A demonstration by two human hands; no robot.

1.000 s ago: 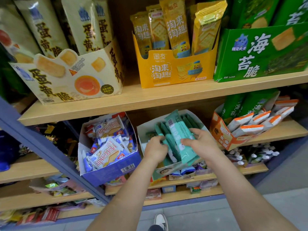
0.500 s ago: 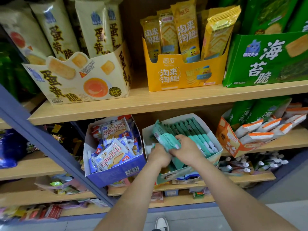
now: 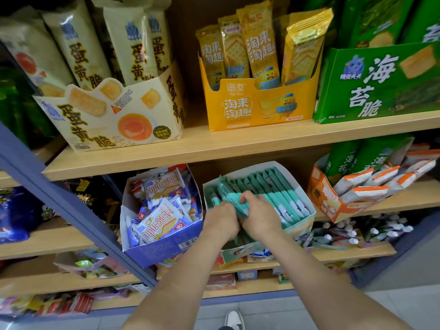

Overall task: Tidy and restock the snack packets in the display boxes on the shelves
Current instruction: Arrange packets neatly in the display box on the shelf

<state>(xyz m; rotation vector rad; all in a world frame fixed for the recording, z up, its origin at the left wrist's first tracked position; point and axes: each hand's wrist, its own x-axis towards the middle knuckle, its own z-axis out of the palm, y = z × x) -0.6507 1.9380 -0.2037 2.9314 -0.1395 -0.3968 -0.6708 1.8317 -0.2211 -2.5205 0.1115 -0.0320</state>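
A white display box (image 3: pixel 307 201) tilts forward on the middle shelf and holds a row of teal snack packets (image 3: pixel 276 189) standing on edge. Both my hands are inside its left half. My left hand (image 3: pixel 222 219) curls around the packets at the left end. My right hand (image 3: pixel 258 216) grips a small bundle of teal packets (image 3: pixel 229 195), thumb on top, pressing it against the row. The lower ends of those packets are hidden behind my hands.
A blue box (image 3: pixel 166 248) of loose white-and-blue wafer packets sits left of it, an orange box (image 3: pixel 326 201) of orange-and-white packets to the right. The upper shelf carries a cream box (image 3: pixel 114 125), a yellow box (image 3: pixel 259 108) and a green box (image 3: pixel 381 89). A blue shelf post (image 3: pixel 71 208) slants past at left.
The bundle of teal packets my right hand held up has gone down into the left of the box. Both hands have closed together there, and the row to the right stands straight.
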